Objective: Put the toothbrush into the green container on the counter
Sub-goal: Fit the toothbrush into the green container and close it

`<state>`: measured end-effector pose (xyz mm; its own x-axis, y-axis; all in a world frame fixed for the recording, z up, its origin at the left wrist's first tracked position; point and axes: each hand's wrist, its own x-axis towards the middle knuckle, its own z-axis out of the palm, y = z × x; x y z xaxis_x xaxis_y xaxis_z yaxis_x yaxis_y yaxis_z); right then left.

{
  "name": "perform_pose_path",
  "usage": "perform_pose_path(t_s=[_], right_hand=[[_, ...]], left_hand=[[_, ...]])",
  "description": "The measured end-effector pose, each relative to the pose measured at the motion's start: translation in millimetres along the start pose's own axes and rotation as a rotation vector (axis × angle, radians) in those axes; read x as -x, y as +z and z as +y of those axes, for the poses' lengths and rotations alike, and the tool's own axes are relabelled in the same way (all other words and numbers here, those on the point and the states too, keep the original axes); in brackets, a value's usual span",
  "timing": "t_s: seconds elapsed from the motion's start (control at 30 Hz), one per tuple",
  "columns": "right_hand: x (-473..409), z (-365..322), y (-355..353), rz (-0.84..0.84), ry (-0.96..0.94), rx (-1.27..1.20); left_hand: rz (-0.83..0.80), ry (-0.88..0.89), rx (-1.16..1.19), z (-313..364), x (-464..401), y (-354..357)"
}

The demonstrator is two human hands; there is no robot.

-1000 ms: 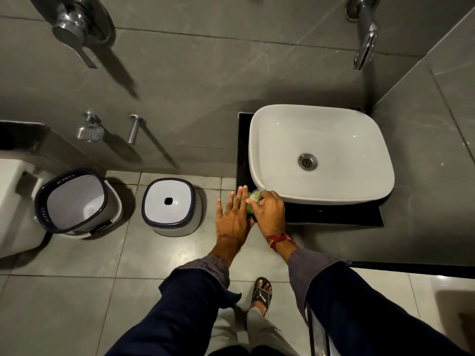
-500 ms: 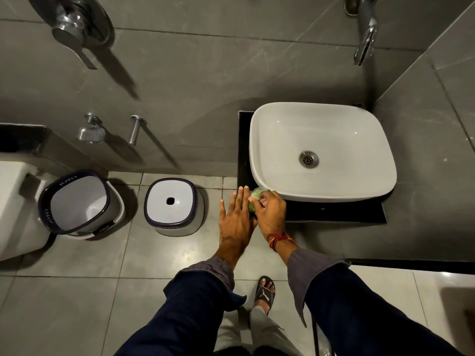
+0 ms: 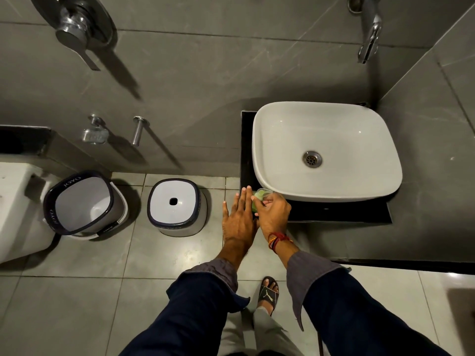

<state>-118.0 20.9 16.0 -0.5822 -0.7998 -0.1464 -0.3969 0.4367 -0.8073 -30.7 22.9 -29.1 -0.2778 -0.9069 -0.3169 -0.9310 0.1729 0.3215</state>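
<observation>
Gripping green container [image 3: 257, 199], pale translucent rim | right hand [image 3: 273, 213] clamped on it | left hand [image 3: 240, 219] flat, fingers apart

Both arms reach forward and down, dark blue sleeves pushed back to grey cuffs at the forearms. The left hand [image 3: 239, 219] is flat, back up, fingers [image 3: 243, 199] straight and close together, thumb out to the left. Right beside it, touching along its inner edge, the right hand [image 3: 273, 214] is curled, knuckles up, its fingertips [image 3: 266, 202] bent inward in a pinch; what they close on cannot be made out. Red and orange threads [image 3: 277, 240] wrap the right wrist. Below, one foot [image 3: 270, 287] in a black slide sandal.
</observation>
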Motion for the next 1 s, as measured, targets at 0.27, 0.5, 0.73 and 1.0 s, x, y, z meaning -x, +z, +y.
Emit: perform_pose_path(t_s=[0.27, 0.5, 0.73, 1.0], right_hand=[[6, 6, -26, -0.002, -0.137, 0.123], [3, 3, -40, -0.120, -0.261, 0.294], [22, 7, -37, -0.114, -0.295, 0.378], [35, 3, -34, -0.169, -0.330, 0.484]], left_hand=[[0.000, -0.017, 0.012, 3, 2, -3], [-0.009, -0.035, 0.024, 6, 3, -3], [-0.015, -0.052, 0.018, 9, 7, -5], [-0.063, -0.018, -0.034, 8, 8, -7]])
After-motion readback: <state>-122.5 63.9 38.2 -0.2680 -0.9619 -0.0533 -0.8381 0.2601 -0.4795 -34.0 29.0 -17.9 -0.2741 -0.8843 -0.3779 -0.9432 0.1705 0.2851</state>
